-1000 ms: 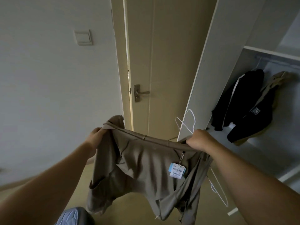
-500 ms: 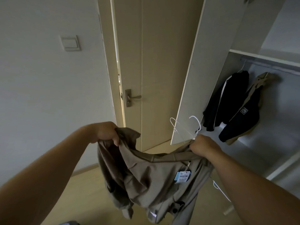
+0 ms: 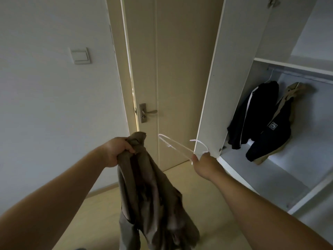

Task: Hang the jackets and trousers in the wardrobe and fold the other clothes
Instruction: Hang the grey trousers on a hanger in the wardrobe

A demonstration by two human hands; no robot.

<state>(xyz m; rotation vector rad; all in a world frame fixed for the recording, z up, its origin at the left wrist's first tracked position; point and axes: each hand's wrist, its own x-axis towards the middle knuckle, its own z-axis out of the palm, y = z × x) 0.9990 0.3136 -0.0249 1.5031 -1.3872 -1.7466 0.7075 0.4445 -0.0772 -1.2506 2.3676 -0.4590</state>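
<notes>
The taupe trousers hang bunched and near vertical from our left hand, which fists their top in front of the room door. Just right of them, clear of the cloth, our right hand pinches the white hanger, its long axis pointing left at the trousers. The wardrobe rail lies farther right, nearest the right hand.
</notes>
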